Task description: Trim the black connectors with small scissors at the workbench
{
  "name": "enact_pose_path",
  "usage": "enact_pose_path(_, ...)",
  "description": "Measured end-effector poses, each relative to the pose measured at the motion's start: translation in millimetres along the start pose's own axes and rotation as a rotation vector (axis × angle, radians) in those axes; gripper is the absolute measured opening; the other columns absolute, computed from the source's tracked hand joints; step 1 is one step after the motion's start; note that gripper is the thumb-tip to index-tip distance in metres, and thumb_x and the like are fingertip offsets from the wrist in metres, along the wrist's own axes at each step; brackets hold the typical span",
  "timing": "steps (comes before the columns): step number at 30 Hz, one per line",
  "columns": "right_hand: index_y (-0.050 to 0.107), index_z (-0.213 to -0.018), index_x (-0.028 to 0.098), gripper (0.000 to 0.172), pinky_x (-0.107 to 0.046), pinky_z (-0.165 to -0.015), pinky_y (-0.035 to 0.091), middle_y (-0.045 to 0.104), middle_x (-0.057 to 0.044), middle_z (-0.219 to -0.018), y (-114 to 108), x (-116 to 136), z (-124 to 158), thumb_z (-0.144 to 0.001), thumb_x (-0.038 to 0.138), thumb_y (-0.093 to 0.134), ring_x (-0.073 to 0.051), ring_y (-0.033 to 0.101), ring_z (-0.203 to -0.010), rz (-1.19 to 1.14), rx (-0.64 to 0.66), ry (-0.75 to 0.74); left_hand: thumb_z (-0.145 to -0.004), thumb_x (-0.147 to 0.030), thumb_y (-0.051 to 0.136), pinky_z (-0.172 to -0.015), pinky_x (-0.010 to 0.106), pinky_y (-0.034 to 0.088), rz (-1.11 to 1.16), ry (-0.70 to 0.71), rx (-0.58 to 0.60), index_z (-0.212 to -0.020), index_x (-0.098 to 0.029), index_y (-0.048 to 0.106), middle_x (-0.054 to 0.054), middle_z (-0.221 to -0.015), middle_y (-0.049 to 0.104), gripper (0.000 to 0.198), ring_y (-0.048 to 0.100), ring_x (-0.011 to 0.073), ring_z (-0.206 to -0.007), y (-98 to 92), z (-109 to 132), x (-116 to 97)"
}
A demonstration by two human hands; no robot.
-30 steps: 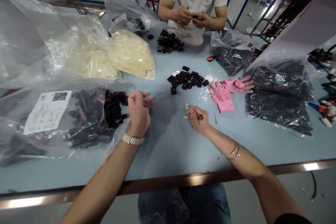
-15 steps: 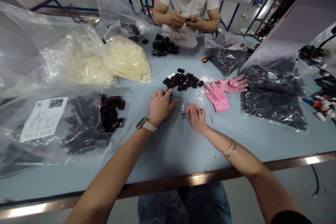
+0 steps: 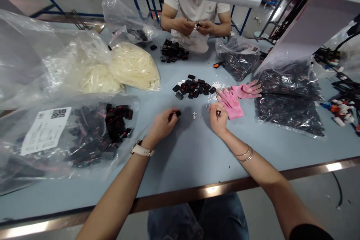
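Note:
My left hand (image 3: 163, 123) pinches a small black plastic connector housing (image 3: 177, 113) between thumb and fingers, just above the table. My right hand (image 3: 218, 120) is curled round a slim metal tool that looks like tweezers (image 3: 218, 113); its tips are mostly hidden by the fingers. Between the hands lies a small cluster of white pieces (image 3: 194, 115). Beyond them is a pile of black housings (image 3: 194, 88), some with red marks. More tiny white pieces (image 3: 218, 85) are scattered beside the pile, close to my right hand. Pink gloves (image 3: 231, 104) lie to the right.
Clear bags of black parts (image 3: 92, 135) and cream-coloured pieces (image 3: 135, 65) fill the left side. Further dark-filled bags (image 3: 289, 112) lie at right. Across the table a person's hands (image 3: 206, 28) hold a small black part near another black pile (image 3: 173, 50). A metal-trimmed edge (image 3: 210, 190) runs in front.
My left hand has drawn back from the pile toward me and left, now with a black housing in it. My right hand has moved slightly right and turned, tucking the tool's tips out of view.

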State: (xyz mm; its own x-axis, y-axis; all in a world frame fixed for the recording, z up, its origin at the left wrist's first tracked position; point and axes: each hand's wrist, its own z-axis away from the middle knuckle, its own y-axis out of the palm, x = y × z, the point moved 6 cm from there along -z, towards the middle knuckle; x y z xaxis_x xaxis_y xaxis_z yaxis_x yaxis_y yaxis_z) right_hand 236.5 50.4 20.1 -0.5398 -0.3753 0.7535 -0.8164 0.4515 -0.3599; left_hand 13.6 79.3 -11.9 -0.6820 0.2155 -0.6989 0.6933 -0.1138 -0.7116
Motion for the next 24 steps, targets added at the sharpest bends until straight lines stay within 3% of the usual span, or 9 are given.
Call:
enact_pose_path(2,0.053,-0.069,0.021,0.033,-0.03,-0.072,0.044,0.058,-0.005,-0.073,5.1,2.4,-0.7,-0.094,0.033,0.037,-0.017,0.055,-0.072,0.09,0.102,-0.039,-0.088,-0.035,0.036,-0.061,0.029,0.047,0.039,0.0,0.001,-0.102,-0.018,0.065,0.005,-0.078,0.069,0.036,0.061,0.0183,-0.064,0.2,2.7,0.6)
enact_pose_path(6,0.066,-0.092,0.019,0.023,-0.028,-0.072,0.045,0.063,-0.007,-0.084,19.9,-3.0,0.1,-0.09,0.022,0.044,-0.018,0.057,-0.076,0.352,0.357,-0.017,-0.085,-0.039,0.047,-0.067,0.031,0.05,0.031,0.048,-0.044,-0.098,-0.02,0.067,0.006,-0.087,0.072,0.03,0.063,0.0194,-0.072,-0.8,5.7,-6.5)
enact_pose_path(12,0.066,-0.119,0.026,0.042,-0.028,-0.078,0.047,0.062,-0.007,-0.106,36.7,-6.5,2.1,-0.083,0.01,0.05,-0.019,0.058,-0.09,0.535,0.633,-0.064,-0.083,-0.032,0.052,-0.069,0.032,0.051,0.016,0.111,-0.05,-0.097,-0.021,0.066,0.007,-0.091,0.071,0.023,0.062,0.0197,-0.074,-0.9,7.5,-13.3)
enact_pose_path(18,0.066,-0.121,0.03,0.036,-0.03,-0.075,0.047,0.06,-0.009,-0.108,48.4,-6.0,3.3,-0.091,0.021,0.047,-0.02,0.056,-0.093,0.619,0.738,-0.103,-0.085,-0.027,0.052,-0.072,0.032,0.05,-0.042,0.147,-0.037,-0.099,-0.02,0.065,0.006,-0.09,0.068,0.02,0.061,0.0188,-0.076,0.6,8.1,-17.8)
enact_pose_path(24,0.069,-0.106,0.024,0.031,-0.029,-0.076,0.046,0.063,-0.006,-0.105,47.9,-6.6,2.6,-0.087,0.012,0.047,-0.019,0.058,-0.091,0.594,0.764,-0.068,-0.085,-0.028,0.053,-0.07,0.032,0.049,-0.064,0.146,-0.034,-0.099,-0.02,0.064,0.006,-0.088,0.066,0.02,0.06,0.0186,-0.073,1.0,8.4,-17.8)
